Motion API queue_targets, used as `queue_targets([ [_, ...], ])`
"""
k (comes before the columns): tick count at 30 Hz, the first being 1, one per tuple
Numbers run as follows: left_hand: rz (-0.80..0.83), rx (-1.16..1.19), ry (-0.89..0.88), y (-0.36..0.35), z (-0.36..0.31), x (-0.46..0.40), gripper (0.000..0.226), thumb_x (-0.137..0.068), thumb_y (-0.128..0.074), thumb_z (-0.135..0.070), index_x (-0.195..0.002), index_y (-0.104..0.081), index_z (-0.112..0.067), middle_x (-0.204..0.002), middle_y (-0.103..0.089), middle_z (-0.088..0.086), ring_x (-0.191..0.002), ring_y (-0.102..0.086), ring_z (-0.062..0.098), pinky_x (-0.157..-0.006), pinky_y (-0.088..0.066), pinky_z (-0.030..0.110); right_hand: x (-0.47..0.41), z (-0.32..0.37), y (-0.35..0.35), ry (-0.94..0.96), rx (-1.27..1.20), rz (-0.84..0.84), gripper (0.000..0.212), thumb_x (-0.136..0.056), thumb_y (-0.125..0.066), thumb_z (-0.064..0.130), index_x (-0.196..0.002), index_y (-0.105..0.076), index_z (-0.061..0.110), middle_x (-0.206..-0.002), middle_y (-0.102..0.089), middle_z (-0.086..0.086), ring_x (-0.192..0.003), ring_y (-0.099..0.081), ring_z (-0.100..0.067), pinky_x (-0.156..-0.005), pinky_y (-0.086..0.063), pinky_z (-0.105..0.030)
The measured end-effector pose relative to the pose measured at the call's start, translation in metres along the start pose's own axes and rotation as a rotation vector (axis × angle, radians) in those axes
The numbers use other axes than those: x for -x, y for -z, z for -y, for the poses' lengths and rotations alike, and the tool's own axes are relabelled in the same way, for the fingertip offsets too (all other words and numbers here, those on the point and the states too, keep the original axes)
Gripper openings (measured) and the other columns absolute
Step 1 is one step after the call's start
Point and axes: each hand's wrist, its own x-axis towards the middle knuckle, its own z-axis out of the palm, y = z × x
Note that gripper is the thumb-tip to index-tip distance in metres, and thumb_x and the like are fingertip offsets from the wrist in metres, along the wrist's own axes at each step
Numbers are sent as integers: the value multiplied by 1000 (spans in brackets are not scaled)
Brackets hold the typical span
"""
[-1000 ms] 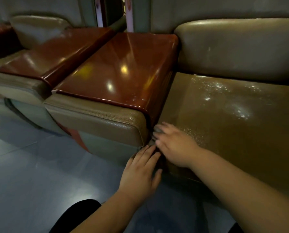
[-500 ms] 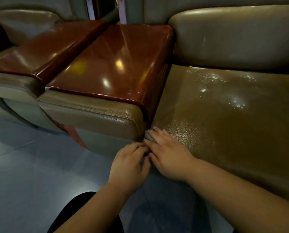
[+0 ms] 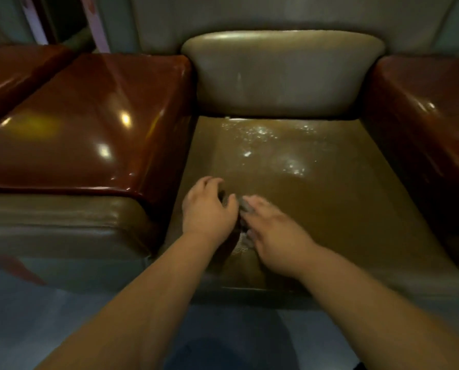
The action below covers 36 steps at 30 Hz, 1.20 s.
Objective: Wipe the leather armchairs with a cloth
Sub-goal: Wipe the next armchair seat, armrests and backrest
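A brown leather armchair fills the view, and its seat cushion [image 3: 329, 204] is speckled with bright wet spots near the back. A small grey cloth [image 3: 245, 208] lies on the front left part of the seat, mostly hidden between my hands. My left hand [image 3: 208, 209] has its fingers curled at the cloth's left edge. My right hand [image 3: 273, 233] lies over the cloth with its fingers pressed on it. The padded backrest [image 3: 281, 73] rises behind the seat.
Glossy red-brown wooden armrests flank the seat, one on the left [image 3: 84, 129] and one on the right [image 3: 431, 124]. A second armchair's armrest [image 3: 14, 70] adjoins at far left. Grey-blue floor [image 3: 36, 316] lies in front, and my dark-clothed knee [image 3: 223, 351] shows at the bottom.
Both hands and the cloth have moved from the seat's front left corner by the armrest up onto the seat. The view has swung right to face the armchair squarely.
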Motion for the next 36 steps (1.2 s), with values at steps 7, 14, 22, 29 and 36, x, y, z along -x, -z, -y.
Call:
queue_targets([
  [7, 61, -193, -82, -14, -8, -2, 62, -102, -44, -56, -158, -42, -30, -168, -35, 0, -157, -25, 20, -131, -16, 51, 49, -162, 65, -672, -36, -33, 57, -106, -48, 17, -161, -36, 19, -172, -17, -6, -158, -14, -24, -129, -14, -36],
  [14, 47, -238, -76, -15, -11, -2, 61, -102, -49, -52, -158, -43, -29, -167, -36, 3, -156, -27, 26, -131, -16, 52, 106, -111, 61, -375, -185, 53, 65, -108, -46, 47, -164, -25, 25, -173, 1, 10, -154, 10, 0, -112, 15, -5],
  [22, 15, -287, -123, -12, -17, 0, 57, -103, -50, -44, -156, -49, -23, -164, -42, 7, -154, -32, 29, -129, -20, 55, 136, -131, 47, -356, 279, 79, 58, -109, -29, 39, -164, -20, 26, -173, -9, -3, -157, 4, -17, -123, 12, -35],
  [29, -2, -280, -129, -14, -17, -1, 57, -101, -55, -42, -155, -52, -22, -163, -44, 11, -151, -36, 32, -126, -28, 54, 103, -132, 46, -571, 4, -75, 59, -108, -25, 48, -157, -37, 17, -168, -21, -5, -156, -15, -20, -126, -18, -39],
  [36, 0, -292, -133, -16, -11, -2, 59, -101, -51, -45, -157, -50, -24, -163, -44, 6, -151, -37, 27, -126, -29, 53, 58, -180, 51, -626, 39, -19, 56, -112, -24, 43, -164, -24, 24, -171, -18, -5, -156, -22, -23, -123, -26, -38],
])
